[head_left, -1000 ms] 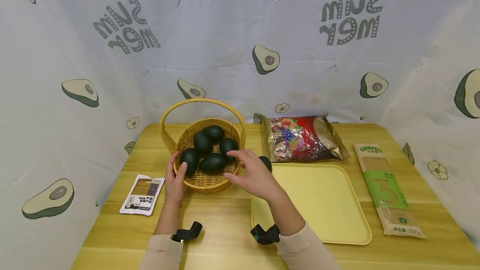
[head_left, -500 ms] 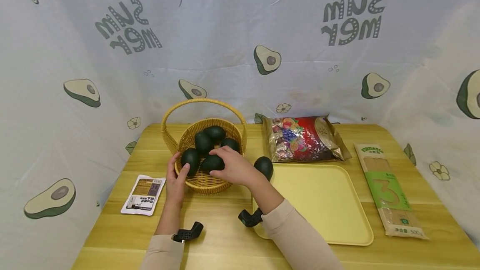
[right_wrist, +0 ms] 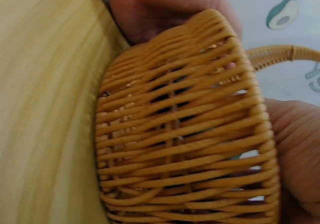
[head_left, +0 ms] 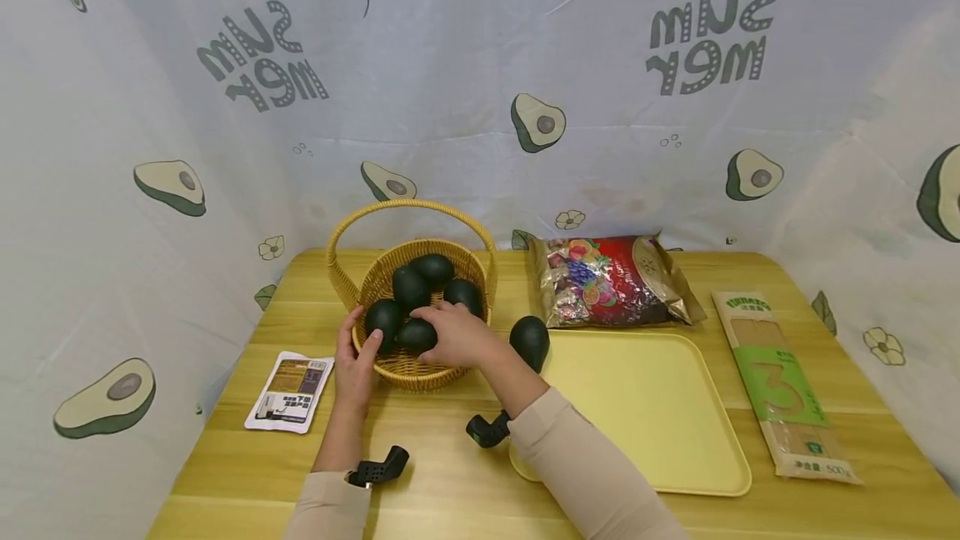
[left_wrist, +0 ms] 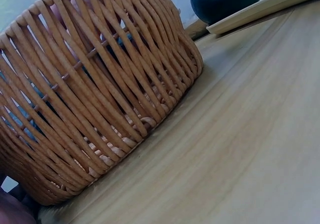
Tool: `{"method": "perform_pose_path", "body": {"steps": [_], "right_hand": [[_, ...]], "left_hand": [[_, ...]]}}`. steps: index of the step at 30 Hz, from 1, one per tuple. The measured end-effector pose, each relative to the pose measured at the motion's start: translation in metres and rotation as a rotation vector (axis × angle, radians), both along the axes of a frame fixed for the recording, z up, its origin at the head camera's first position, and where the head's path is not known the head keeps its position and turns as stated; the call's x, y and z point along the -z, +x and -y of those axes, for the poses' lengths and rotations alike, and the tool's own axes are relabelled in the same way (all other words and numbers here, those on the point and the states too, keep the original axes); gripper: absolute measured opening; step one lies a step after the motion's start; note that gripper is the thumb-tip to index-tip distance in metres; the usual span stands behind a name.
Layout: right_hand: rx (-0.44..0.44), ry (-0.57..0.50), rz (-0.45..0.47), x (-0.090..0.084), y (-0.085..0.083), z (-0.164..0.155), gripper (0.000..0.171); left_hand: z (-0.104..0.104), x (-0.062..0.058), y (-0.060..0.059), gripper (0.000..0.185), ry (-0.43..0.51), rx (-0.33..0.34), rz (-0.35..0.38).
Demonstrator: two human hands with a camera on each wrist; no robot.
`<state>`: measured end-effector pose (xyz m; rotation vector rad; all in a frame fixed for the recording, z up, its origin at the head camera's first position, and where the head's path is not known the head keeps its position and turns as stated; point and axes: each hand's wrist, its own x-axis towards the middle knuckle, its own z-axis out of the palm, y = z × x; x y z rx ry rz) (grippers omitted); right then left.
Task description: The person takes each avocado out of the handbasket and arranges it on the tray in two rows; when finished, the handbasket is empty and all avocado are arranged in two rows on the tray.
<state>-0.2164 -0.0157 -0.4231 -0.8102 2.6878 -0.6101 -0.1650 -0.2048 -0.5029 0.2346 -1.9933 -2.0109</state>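
Observation:
A yellow wicker basket (head_left: 420, 377) with a tall handle holds several dark green avocados (head_left: 411, 287). My left hand (head_left: 354, 369) grips its left side, thumb over the rim beside one avocado. Reaching in over the near right rim, my right hand (head_left: 459, 336) has its fingers around the front avocado (head_left: 415, 336), which still lies low among the others. Woven wall (left_wrist: 100, 84) fills much of the left wrist view. From the right wrist, the right hand (right_wrist: 297, 149) shows behind the rim, its fingertips hidden by the weave.
One avocado (head_left: 529, 342) lies at the back left corner of a yellow tray (head_left: 645, 415). Behind the tray is a red and gold candy bag (head_left: 611, 282); a noodle pack (head_left: 780, 390) lies to the right. A white pouch (head_left: 289, 392) lies left of the basket.
My right hand has moved left and down into the basket, from above its right rim onto the front avocado. The left hand stays at the basket's side.

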Motion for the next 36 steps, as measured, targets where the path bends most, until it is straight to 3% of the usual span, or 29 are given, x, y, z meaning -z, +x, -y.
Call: {"method": "perform_pose_path", "body": {"steps": [5,14,25,36], "right_hand": [[-0.011,0.023,-0.042,0.002,0.003,0.001,0.063],[-0.031,-0.041,-0.07,0.004,0.006,-0.002,0.055],[0.001,-0.229,-0.037,0.001,0.013,-0.012,0.06],[0.106,-0.42,-0.065,-0.02,0.036,-0.033,0.06]], "left_hand": [[-0.001,0.001,-0.001,0.055,0.005,-0.003,-0.008],[-0.001,0.001,0.0,0.055,0.011,0.002,0.002],[-0.001,0.001,0.002,0.055,-0.015,0.005,-0.007],[0.0,0.001,0.002,0.054,-0.017,0.0,-0.017]]}}
